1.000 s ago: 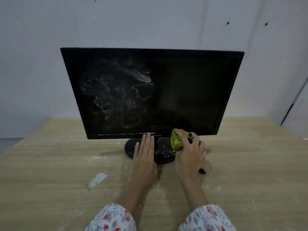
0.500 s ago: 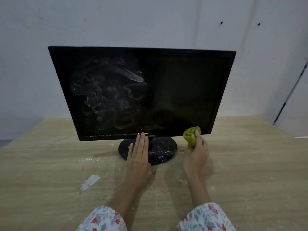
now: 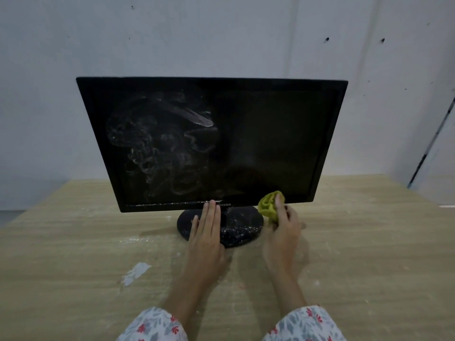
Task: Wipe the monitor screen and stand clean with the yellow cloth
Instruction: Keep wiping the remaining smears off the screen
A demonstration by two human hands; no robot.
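Your right hand (image 3: pixel 280 232) has lifted off the stand (image 3: pixel 243 225), cloth (image 3: pixel 269 205) bunched in its fingers at the monitor's (image 3: pixel 270 134) bottom edge; smears lie up & left of it; left hand (image 3: pixel 206 232), fingers straight & together, rests flat on the stand

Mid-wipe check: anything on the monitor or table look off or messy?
Yes. The monitor screen carries swirled white smears on its left half, the stand is speckled with white bits, and a pale smear lies on the table in front.
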